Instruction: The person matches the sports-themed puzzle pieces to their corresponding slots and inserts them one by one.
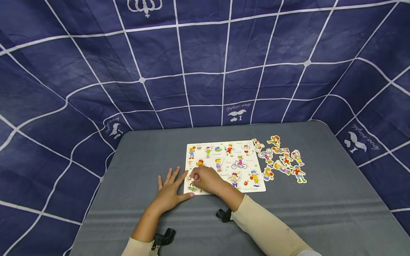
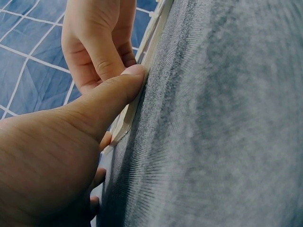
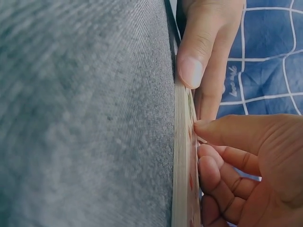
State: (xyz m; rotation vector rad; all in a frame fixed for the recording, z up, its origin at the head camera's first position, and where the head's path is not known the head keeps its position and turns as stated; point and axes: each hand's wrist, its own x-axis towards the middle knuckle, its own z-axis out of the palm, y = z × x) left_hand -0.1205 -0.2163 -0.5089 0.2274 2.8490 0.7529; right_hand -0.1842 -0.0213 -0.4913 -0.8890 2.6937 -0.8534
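A white puzzle board [image 1: 235, 145] with printed cartoon children playing sports lies flat on the grey table. Fingers spread, my left hand [image 1: 168, 195] rests at the board's left side. Its thumb [image 2: 111, 97] presses the board's front left corner edge. Over the lower left of the board, my right hand [image 1: 207, 179] has its fingers curled and pinches a small puzzle piece [image 1: 191, 187] there, mostly covered by the fingers. In the right wrist view, the right thumb [image 3: 232, 131] and fingertips meet right at the board's face.
Several loose cut-out puzzle pieces [image 1: 282, 165] of children lie in a cluster right of the board. Blue cloth [image 1: 205, 89] with white lines hangs behind and beside the grey table [image 1: 144, 153]. Black wrist mounts [image 1: 164, 238] are strapped to both forearms.
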